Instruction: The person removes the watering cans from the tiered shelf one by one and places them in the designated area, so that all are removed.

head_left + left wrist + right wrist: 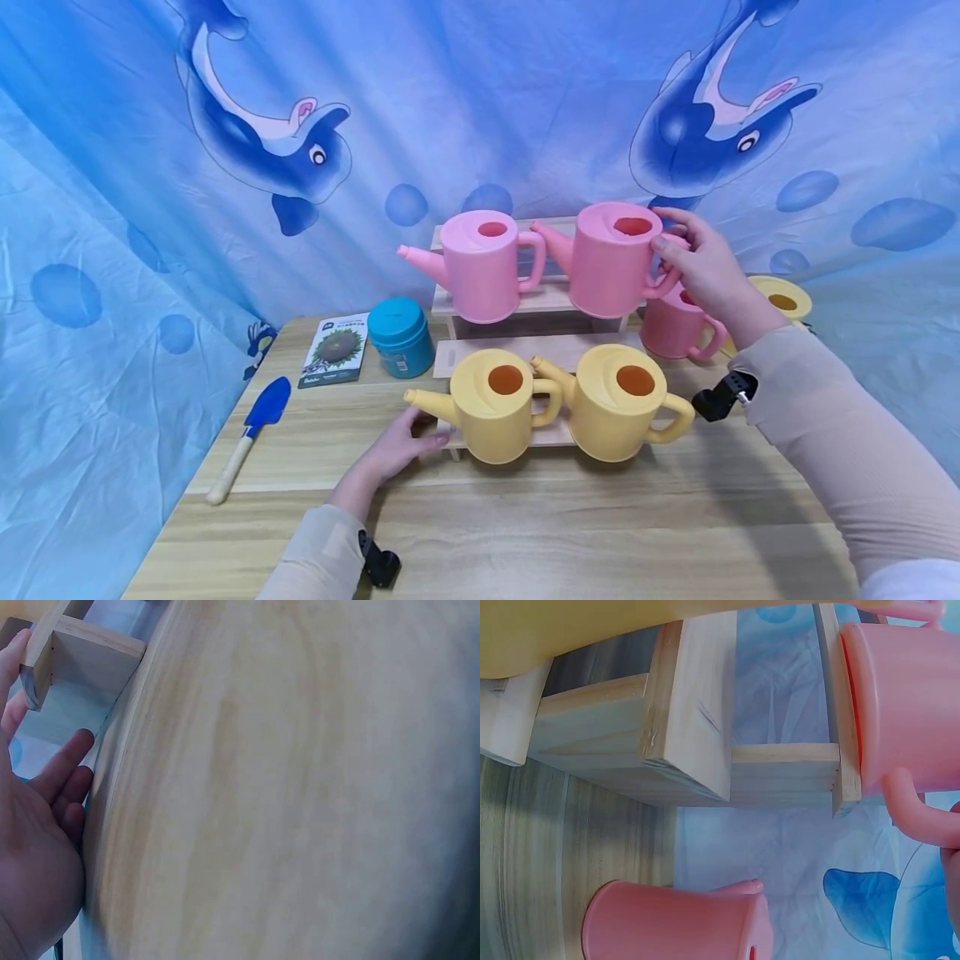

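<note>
In the head view, my right hand [702,258] grips the handle of a pink watering can [609,267] at the right of the wooden stand's upper shelf. The right wrist view shows that can [911,709] over the boards, only a sliver of the hand visible. Another pink watering can [482,271] sits to its left, spout pointing left. Two yellow watering cans [491,421] [611,417] occupy the lower shelf. My left hand [397,446] is at the front left corner of the stand [551,352], thumb against its edge, the other fingers loosely bent.
Behind my right forearm stand a pink watering can [671,329] and a partly hidden yellow one [783,296]. Left of the stand are a teal jar [400,337], a sunflower seed packet [335,350] and a blue trowel [251,433]. A blue dolphin curtain [487,100] hangs behind the table.
</note>
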The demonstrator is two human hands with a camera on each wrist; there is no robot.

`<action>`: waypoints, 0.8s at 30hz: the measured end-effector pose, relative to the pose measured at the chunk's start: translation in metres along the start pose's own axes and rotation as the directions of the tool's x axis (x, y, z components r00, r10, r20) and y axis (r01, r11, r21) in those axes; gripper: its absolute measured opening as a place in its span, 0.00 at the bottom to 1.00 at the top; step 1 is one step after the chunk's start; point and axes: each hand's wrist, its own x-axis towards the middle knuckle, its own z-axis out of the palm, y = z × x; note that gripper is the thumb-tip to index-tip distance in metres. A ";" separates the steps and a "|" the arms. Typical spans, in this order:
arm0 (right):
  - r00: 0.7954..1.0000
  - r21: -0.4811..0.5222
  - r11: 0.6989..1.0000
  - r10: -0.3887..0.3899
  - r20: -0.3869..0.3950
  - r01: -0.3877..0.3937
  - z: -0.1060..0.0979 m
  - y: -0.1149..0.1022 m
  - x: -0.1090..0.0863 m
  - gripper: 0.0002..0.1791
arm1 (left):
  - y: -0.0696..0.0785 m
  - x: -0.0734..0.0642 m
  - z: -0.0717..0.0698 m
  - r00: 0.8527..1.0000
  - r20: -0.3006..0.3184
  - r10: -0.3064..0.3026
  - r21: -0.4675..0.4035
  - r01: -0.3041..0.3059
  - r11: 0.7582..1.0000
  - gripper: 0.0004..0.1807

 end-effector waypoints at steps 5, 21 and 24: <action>1.000 0.005 1.000 0.008 -0.028 -0.008 -0.005 0.002 -0.005 0.34 | 0.000 0.000 0.000 1.000 0.004 0.013 -0.002 -0.013 1.000 0.38; 0.998 0.240 0.970 0.034 -0.049 -0.021 -0.031 0.013 -0.018 0.34 | 0.031 -0.009 -0.005 0.999 0.042 0.010 -0.012 -0.009 1.000 0.34; 0.998 0.303 0.953 0.037 -0.056 -0.019 -0.035 0.015 -0.019 0.34 | 0.036 -0.011 -0.006 0.999 0.044 -0.001 -0.008 0.001 1.000 0.35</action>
